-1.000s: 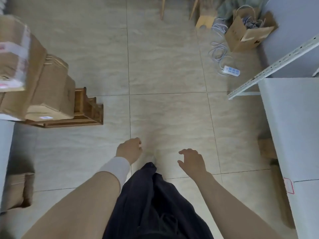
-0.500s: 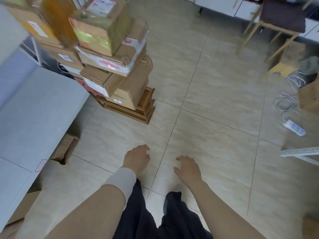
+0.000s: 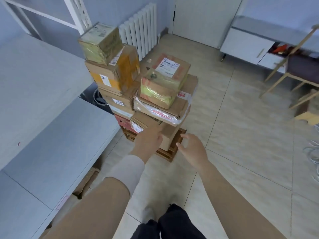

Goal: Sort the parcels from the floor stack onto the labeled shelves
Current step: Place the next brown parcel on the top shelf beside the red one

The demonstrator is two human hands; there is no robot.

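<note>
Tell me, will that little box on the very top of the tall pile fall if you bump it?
Probably. The top box sits crooked, overhanging the orange-taped box under it, so a nudge could tip it off. It looks small, so likely light. Its shiny tape wrap might feel slippery.

Ahead of my left hand (image 3: 147,141) and right hand (image 3: 193,149) the stack of parcels (image 3: 148,87) blocks the way, standing on a wooden pallet (image 3: 170,152). To my left the grey shelf (image 3: 43,100) walls that side. To the right of my right hand the tiled floor (image 3: 241,126) lies open up to the chair (image 3: 296,71). Both hands hang empty with fingers loose.
</note>
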